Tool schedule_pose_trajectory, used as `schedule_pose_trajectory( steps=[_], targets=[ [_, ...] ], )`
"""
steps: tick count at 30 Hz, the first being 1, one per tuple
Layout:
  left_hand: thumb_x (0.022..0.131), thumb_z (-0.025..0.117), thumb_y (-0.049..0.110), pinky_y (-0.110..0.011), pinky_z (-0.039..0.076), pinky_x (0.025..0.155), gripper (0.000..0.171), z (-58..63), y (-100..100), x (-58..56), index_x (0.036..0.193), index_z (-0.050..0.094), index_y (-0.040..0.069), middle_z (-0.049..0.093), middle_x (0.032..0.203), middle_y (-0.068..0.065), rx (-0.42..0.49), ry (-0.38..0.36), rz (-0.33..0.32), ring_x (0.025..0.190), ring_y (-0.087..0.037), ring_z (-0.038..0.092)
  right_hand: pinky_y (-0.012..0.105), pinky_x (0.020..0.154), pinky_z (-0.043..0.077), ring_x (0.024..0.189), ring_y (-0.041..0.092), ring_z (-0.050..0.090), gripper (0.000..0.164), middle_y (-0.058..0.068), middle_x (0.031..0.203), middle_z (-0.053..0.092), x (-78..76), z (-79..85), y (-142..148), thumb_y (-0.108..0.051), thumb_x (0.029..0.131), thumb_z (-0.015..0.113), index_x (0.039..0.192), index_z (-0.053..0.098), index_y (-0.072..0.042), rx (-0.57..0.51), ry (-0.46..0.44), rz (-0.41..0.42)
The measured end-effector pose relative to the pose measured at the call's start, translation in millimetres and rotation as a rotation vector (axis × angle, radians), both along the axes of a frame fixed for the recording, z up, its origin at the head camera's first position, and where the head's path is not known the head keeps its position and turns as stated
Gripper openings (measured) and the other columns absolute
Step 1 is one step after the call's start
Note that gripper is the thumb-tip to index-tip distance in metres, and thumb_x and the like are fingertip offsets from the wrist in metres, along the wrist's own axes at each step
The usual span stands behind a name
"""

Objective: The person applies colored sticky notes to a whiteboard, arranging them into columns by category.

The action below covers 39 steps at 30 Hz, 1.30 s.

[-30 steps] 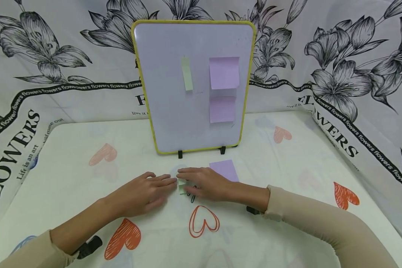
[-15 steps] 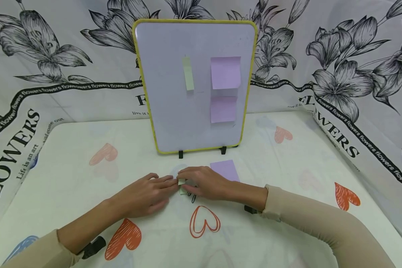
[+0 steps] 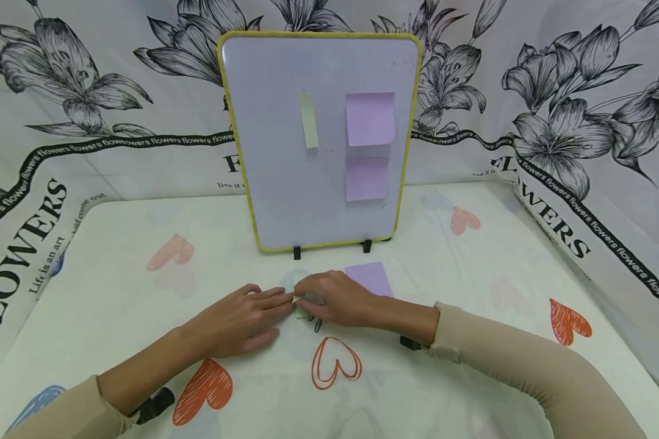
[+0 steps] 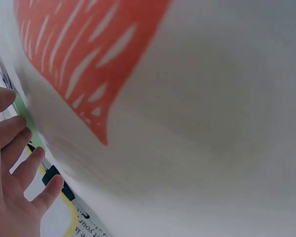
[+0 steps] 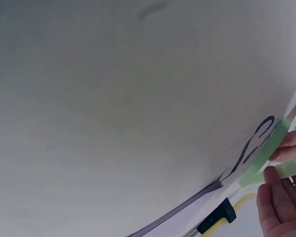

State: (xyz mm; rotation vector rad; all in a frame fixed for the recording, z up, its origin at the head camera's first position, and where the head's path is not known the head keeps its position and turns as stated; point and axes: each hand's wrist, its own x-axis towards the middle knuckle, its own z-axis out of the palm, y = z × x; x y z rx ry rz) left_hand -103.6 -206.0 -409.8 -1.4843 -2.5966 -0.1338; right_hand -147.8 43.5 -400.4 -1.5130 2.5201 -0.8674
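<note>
My left hand [image 3: 249, 320] lies with its fingers nearly straight, their tips at the left edge of a pad of narrow green sticky notes [image 5: 267, 153] on the cloth. From the right, my right hand [image 3: 337, 299] curls over the same pad. Between its thumb and fingers it pinches a lighter green sticky note [image 5: 292, 169], whose free part lifts away from the pad. Most of the pad is hidden under the hands in the head view. Just behind the right hand, a purple sticky note pad [image 3: 370, 278] lies flat.
A yellow-framed whiteboard [image 3: 277, 183] stands upright on small black feet behind the hands. Stuck on it are one narrow green sticky note [image 3: 309, 122] and two purple ones, an upper note [image 3: 370, 119] and a lower note [image 3: 365, 180]. A heart-printed tablecloth [image 3: 445, 390] covers the table.
The right fingers have closed on the top green sticky note and lifted it from the pad. The left hand has slid slightly right, against the pad.
</note>
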Motion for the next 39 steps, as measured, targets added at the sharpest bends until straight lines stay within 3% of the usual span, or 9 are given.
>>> schedule_pose_trajectory(
  steps=[10,19,25,34,39],
  targets=[
    [0.091,0.064,0.03,-0.042,0.049,0.088,0.054,1.8,1,0.2,0.14,0.058,0.01,0.058,0.142,-0.002,-0.038,0.035,-0.012,0.126,-0.019,0.056,0.031,0.096,0.05,0.108,0.015,0.068,0.018,0.005,0.114,0.073,-3.1,5.1,-3,-0.018,0.097,0.064,0.106,0.077,-0.008,-0.001,0.056,0.004],
    [0.09,0.065,0.031,-0.042,0.048,0.089,0.052,2.5,1,-0.3,0.136,0.06,0.009,0.059,0.139,-0.002,-0.044,0.025,-0.012,0.126,-0.019,0.056,0.031,0.097,0.05,0.113,0.017,0.066,0.019,0.008,0.115,0.072,-14.5,21.5,-2,-0.015,0.097,0.064,0.106,0.077,-0.005,-0.072,0.109,-0.011],
    [0.089,0.065,0.03,-0.042,0.049,0.089,0.049,2.7,2,-1.2,0.134,0.061,0.009,0.061,0.137,-0.002,-0.033,0.027,-0.019,0.125,-0.02,0.057,0.025,0.092,0.052,0.111,0.019,0.068,0.015,0.01,0.116,0.072,-26.3,37.9,0,-0.01,0.095,0.066,0.104,0.077,-0.005,-0.177,0.238,-0.017],
    [0.09,0.066,0.031,-0.043,0.049,0.089,0.05,2.9,2,-0.5,0.134,0.062,0.008,0.06,0.138,-0.004,-0.043,0.004,-0.004,0.126,-0.023,0.058,0.023,0.069,0.056,0.104,0.022,0.07,0.013,0.014,0.117,0.071,-50.2,57.3,5,-0.004,0.091,0.07,0.103,0.076,-0.002,-0.322,0.455,-0.06],
    [0.09,0.066,0.031,-0.043,0.049,0.091,0.05,3.3,2,-0.1,0.135,0.061,0.009,0.06,0.139,-0.003,-0.05,0.0,0.002,0.128,-0.023,0.056,0.028,0.072,0.058,0.1,0.023,0.072,0.016,0.016,0.118,0.07,-61.8,61.8,6,-0.003,0.091,0.07,0.105,0.075,0.0,-0.366,0.505,-0.108]
  ],
)
